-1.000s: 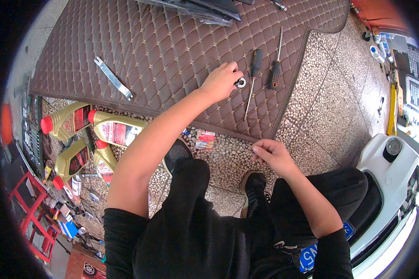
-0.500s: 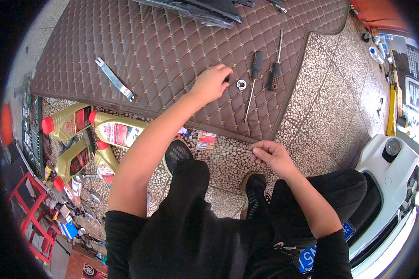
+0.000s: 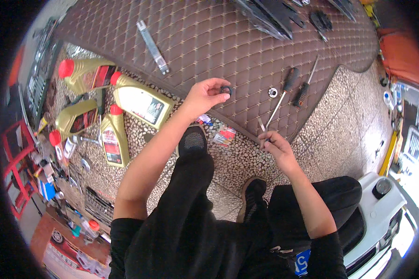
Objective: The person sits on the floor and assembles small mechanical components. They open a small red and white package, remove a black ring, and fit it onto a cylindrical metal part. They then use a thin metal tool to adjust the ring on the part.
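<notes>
My left hand (image 3: 204,98) is closed in a pinch on a small black round part (image 3: 226,90) above the near edge of a brown quilted mat (image 3: 205,51). Between the fingertips of my right hand (image 3: 277,150) is a thin, pale strip-like tool (image 3: 261,123); its exact kind is too small to make out. Its tip points away from me, beside the shaft of a screwdriver (image 3: 290,80). Another screwdriver (image 3: 302,94) lies to the right of that one. A small silver ring-shaped piece (image 3: 273,93) rests on the mat between my left hand and the screwdrivers.
A flat metal pry bar (image 3: 152,46) lies on the mat's left. Several gold bottles with red caps (image 3: 144,106) lie on the speckled floor. Small red-and-white packets (image 3: 225,136) are near my shoe. Black plastic parts (image 3: 267,17) lie at the far side; a white bumper (image 3: 381,200) stands right.
My left hand has lifted the black part nearer to me. The strip-like tool in my right hand has swung from pointing left to pointing away. The whole view has shifted and turned.
</notes>
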{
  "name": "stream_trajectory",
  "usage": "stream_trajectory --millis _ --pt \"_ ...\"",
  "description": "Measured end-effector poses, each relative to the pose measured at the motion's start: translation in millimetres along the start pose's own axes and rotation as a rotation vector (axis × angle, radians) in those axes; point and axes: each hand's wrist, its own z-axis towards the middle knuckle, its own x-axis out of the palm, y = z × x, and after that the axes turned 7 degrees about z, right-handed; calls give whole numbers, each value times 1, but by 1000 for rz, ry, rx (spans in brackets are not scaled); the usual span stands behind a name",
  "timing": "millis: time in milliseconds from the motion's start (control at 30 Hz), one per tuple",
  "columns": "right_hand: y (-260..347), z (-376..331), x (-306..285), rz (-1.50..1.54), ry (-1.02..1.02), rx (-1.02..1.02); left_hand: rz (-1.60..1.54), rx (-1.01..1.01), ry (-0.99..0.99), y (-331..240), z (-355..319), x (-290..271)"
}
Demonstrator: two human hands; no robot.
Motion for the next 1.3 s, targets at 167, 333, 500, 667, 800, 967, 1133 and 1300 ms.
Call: stream_trajectory --millis 167,333,500,667,800,967,1133,1300 --pt "16 33 7 -358 -216 -148 -61 33 -13 -3 -39 -5" --pt "18 69 -2 -399 -429 -277 -93 56 -91 -15 -75 0" --pt "14 103 -20 -551 -576 -332 0 65 -165 -23 -107 -3" --pt "13 114 -28 -585 -624 -270 13 93 -228 -21 -128 -7" --pt "12 117 -22 -635 -608 -355 -39 116 -254 -12 -138 -16" --pt "17 102 -3 -687 -501 -426 60 78 -341 6 -142 -34" --pt "20 58 25 -798 -122 -468 -19 88 -404 18 -143 -32" --pt "-3 7 22 -1088 272 31 -73 42 -352 17 -135 -28"
